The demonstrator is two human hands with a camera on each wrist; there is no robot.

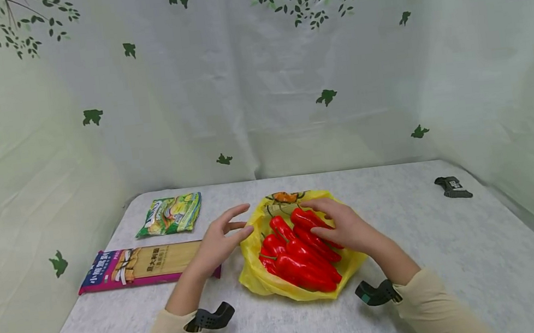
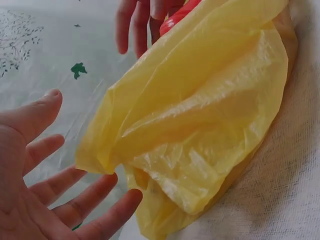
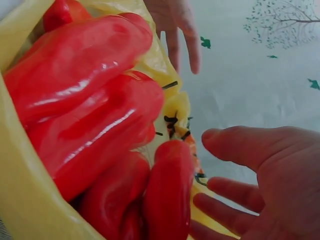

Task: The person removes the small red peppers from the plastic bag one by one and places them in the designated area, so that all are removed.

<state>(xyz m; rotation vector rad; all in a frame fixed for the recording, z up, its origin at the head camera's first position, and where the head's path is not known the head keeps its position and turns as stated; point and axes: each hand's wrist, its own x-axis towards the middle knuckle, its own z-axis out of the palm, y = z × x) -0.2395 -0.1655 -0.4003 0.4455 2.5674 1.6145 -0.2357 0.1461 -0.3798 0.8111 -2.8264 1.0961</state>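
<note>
A yellow plastic bag (image 1: 255, 277) sits at the middle of the table with its mouth spread wide. Several glossy red peppers (image 1: 302, 258) lie inside it, some with dark stems. My left hand (image 1: 218, 243) is at the bag's left side, fingers apart and holding nothing; in the left wrist view its fingertips are close to the yellow rim, and contact is unclear. Over the bag's right side is my right hand (image 1: 345, 227), thumb and fingers spread near the peppers (image 3: 100, 100). Nothing is gripped in it; some of its fingertips overlap the bag's edge in the right wrist view.
Left of the bag, a long purple-and-tan packet (image 1: 149, 265) of what looks like dry noodles lies partly behind my left forearm. A green-and-yellow packet (image 1: 171, 215) rests beyond it. A small black object (image 1: 453, 187) lies at the far right. Patterned curtains (image 1: 237, 82) enclose the table (image 1: 455, 255).
</note>
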